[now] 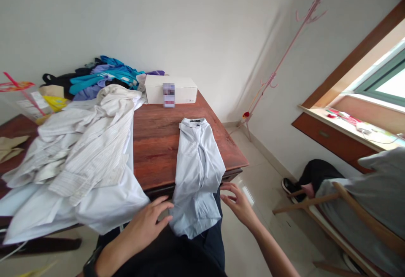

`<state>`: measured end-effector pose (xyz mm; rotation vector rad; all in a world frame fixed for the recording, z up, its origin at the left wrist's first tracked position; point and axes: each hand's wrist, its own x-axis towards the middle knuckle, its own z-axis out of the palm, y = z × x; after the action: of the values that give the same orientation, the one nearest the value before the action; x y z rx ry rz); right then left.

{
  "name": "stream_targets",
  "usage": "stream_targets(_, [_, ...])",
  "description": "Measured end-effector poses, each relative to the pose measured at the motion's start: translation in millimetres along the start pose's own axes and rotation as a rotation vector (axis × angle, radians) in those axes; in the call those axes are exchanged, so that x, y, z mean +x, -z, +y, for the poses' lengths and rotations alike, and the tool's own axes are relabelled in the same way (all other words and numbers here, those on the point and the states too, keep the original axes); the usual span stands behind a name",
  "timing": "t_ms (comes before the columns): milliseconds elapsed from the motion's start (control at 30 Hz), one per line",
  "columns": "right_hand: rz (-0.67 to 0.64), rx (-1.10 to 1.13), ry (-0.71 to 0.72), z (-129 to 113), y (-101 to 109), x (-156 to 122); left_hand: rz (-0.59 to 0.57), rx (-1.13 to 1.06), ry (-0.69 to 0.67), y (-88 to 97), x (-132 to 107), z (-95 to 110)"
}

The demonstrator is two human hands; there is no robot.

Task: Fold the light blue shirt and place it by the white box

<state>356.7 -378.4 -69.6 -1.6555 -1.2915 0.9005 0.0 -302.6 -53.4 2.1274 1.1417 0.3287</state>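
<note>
A pale blue collared shirt (198,163) lies folded lengthwise on the dark wooden table (158,142), collar at the far end, its lower part hanging over the near edge. My left hand (147,224) rests flat at the shirt's lower left edge, fingers extended and touching the cloth. My right hand (238,203) hovers just right of the hanging part, fingers spread, holding nothing.
A heap of white and striped shirts (82,159) covers the table's left side, with blue and purple clothes (104,76) behind. A white box (171,88) stands at the far edge. Another person sits in a wooden chair (344,209) at right. A pink coat rack (284,53) leans in the corner.
</note>
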Motion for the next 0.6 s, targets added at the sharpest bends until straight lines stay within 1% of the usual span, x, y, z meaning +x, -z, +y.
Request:
stream_targets(100, [-0.062, 0.036, -0.007, 2, -6, 14, -0.030, -0.055, -0.012, -4.5, 5, 6])
stream_targets(200, [-0.132, 0.061, -0.015, 4, -11, 24, -0.072, -0.119, -0.026, -3.6, 16, 20])
stream_targets(267, [-0.180, 0.062, 0.007, 5, -12, 28, -0.105, -0.159, -0.016, -2.8, 23, 26])
stream_targets(333, [-0.207, 0.054, 0.039, 6, -11, 28, -0.138, -0.196, -0.011, -3.3, 26, 26])
stream_targets(467, [-0.299, -0.018, 0.122, 7, -10, 22, -0.207, -0.220, -0.023, -8.9, 24, 16])
stream_targets(533, [-0.357, -0.056, 0.161, 8, -13, 18, -0.211, -0.234, -0.029, -11.7, 22, 14])
stream_targets(600, [-0.373, -0.076, 0.153, 8, -17, 13, -0.200, -0.267, -0.037, -12.4, 22, 18])
